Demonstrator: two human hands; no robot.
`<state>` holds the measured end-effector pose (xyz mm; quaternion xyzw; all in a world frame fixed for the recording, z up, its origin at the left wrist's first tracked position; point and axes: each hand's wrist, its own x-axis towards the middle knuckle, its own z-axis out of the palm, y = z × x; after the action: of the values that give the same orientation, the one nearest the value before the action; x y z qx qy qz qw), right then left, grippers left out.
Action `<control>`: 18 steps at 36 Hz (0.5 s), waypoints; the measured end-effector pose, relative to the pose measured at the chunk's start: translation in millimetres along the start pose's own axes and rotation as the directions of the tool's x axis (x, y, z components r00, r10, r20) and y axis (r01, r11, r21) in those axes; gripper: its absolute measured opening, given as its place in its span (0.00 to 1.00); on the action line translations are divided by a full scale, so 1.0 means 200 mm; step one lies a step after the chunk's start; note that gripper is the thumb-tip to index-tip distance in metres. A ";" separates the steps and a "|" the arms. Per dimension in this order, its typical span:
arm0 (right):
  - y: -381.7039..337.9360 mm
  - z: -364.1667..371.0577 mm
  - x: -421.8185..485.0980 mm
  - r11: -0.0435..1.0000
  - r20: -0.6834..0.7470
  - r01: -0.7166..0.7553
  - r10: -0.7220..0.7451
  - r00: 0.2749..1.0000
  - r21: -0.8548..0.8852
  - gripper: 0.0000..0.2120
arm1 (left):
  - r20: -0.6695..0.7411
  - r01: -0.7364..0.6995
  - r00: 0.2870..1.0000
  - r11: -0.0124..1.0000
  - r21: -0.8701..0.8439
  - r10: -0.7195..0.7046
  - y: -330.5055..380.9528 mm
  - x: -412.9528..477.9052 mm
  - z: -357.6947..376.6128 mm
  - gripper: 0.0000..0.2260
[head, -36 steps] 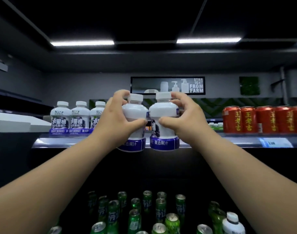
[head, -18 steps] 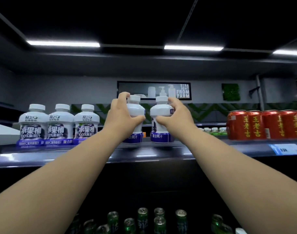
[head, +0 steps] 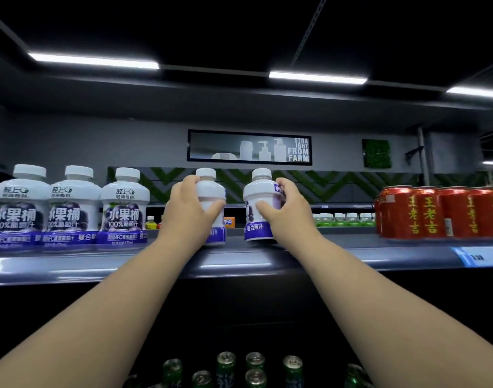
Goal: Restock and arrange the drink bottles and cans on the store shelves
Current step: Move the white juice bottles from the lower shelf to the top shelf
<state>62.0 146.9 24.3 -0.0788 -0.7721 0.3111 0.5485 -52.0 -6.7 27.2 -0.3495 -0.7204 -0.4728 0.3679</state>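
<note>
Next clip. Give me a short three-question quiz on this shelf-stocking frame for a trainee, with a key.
1. True or false: the left hand and right hand are both empty.
2. The red cans stand: A) left of the hands, B) right of the hands, C) on the lower shelf.
3. How many untouched bottles stand left of the hands?
Key: 1. False: the left hand grips the left bottle, the right hand the right bottle. 2. B. 3. Three.
</note>
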 end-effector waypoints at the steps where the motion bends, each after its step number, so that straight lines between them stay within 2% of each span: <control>1: 0.00 0.01 0.00 1.000 -0.004 0.005 -0.005 1.000 0.001 0.30 | 0.009 -0.023 1.000 0.999 0.034 0.023 0.00 -0.01 0.01 0.29; 7: 0.03 0.01 0.02 1.000 0.012 0.014 -0.015 1.000 0.011 0.31 | 0.004 -0.056 0.998 0.992 0.112 0.056 0.00 -0.05 0.02 0.32; 10: 0.05 0.01 0.01 0.999 0.035 0.050 -0.050 0.998 -0.019 0.30 | 0.029 -0.070 0.997 0.969 0.236 0.065 0.02 -0.07 0.02 0.41; 12: 0.05 0.00 0.01 0.998 0.048 0.046 -0.044 0.998 -0.037 0.32 | 0.041 -0.029 0.999 0.948 0.316 0.016 0.03 -0.09 0.02 0.45; 15: 0.05 -0.01 -0.01 0.995 0.070 -0.007 0.014 0.997 -0.097 0.41 | 0.020 0.097 0.993 0.924 0.371 -0.113 0.02 -0.09 0.01 0.49; 18: 0.03 0.02 -0.04 0.945 0.077 0.005 0.022 0.997 -0.326 0.52 | -0.010 0.129 0.991 0.911 0.392 -0.136 -0.01 -0.09 0.01 0.49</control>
<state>61.4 146.0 13.5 -0.1590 -0.8339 0.1845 0.4953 -44.4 -7.6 9.8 -0.2232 -0.8255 -0.3399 0.3914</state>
